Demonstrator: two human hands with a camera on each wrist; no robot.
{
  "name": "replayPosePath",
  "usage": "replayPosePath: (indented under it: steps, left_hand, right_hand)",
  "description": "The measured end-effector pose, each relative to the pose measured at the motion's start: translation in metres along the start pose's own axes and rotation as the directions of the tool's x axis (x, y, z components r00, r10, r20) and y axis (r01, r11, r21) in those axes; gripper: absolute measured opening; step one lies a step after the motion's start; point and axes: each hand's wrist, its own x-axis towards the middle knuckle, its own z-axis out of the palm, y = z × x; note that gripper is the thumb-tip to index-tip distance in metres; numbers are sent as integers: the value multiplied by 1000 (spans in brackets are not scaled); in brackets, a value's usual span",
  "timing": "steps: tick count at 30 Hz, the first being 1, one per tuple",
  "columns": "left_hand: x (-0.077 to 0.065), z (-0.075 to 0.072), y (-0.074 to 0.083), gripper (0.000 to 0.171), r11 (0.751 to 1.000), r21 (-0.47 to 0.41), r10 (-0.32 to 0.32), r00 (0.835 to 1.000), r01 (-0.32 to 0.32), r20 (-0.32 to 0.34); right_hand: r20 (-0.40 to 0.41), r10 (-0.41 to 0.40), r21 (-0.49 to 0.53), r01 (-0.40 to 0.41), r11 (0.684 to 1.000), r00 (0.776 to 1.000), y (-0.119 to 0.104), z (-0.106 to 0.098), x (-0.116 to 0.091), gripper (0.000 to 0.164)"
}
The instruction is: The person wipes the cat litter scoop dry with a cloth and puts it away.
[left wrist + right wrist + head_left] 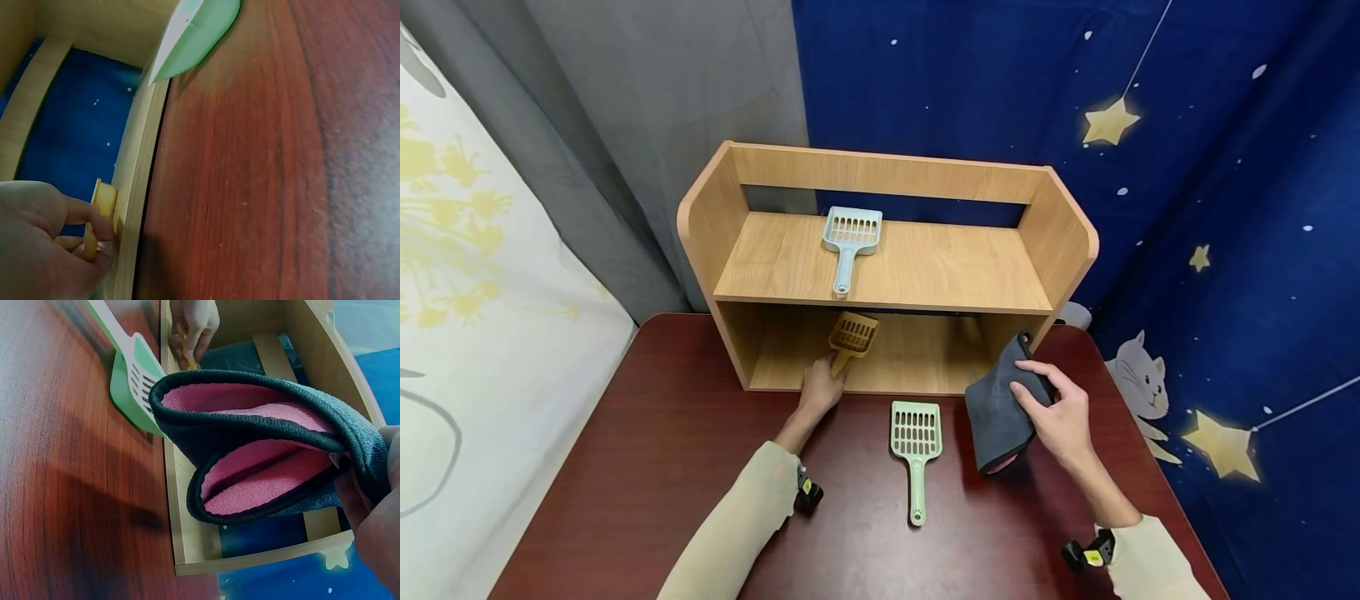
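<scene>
My left hand [822,387] pinches the handle of a yellow-brown litter scoop [853,335], whose slotted head reaches into the lower shelf compartment. In the left wrist view, fingers and thumb close round the yellow handle [91,245]. My right hand [1060,417] grips a folded grey cloth [1000,408] by its upper right part, over the table in front of the shelf's right end. Its pink inner side [269,478] and black edging show in the right wrist view. Between the hands a green litter scoop [917,450] lies on the table, handle toward me.
A two-level wooden shelf [887,304] stands at the back of the dark red table [685,483]. On its upper board lies a light blue litter scoop [852,237]. Behind hang a grey curtain [677,92] and a blue starred one [970,75].
</scene>
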Motion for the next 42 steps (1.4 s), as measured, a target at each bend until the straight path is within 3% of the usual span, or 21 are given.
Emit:
replayPosePath:
  steps: [9, 18, 21, 22, 25, 30, 34, 38, 42]
  left_hand:
    - [0, 7, 9, 52, 1000, -22, -4, 1000, 4, 3]
    - [-5, 10, 12, 54, 999, -35, -6, 1000, 6, 7]
    - [-3, 11, 6, 55, 999, -32, -1, 1000, 1, 7]
    - [-1, 13, 0, 58, 999, -24, 28, 1000, -29, -11]
    - [-5, 11, 2, 60, 997, 8, 76, 995, -75, -67]
    - [-24, 0, 24, 63, 975, 115, 204, 970, -189, -134]
    - [-41, 0, 35, 71, 951, 163, 282, 955, -265, -95]
    - [-62, 2, 47, 81, 948, 156, 282, 959, -278, -10]
    - [-83, 9, 57, 89, 958, 165, 221, 971, -233, 87]
  right_hand:
    - [20, 22, 9, -22, 1000, 1000, 4, 2, -1, 34]
    - [20, -20, 0, 20, 1000, 1000, 3, 8, 2, 35]
    - [35, -28, -5, 28, 1000, 999, -10, 8, 5, 34]
    - [40, -29, -6, 29, 1000, 999, -16, 8, 7, 34]
    - [67, -40, -23, 42, 999, 997, -35, 5, 10, 32]
    - [104, -92, -53, 98, 994, 990, -39, -1, 15, 32]
    - [140, -124, -75, 136, 988, 982, -38, -5, 19, 33]
    - [175, -148, -82, 164, 983, 973, -37, -9, 20, 34]
    - [197, -179, -60, 194, 979, 964, -36, -14, 22, 32]
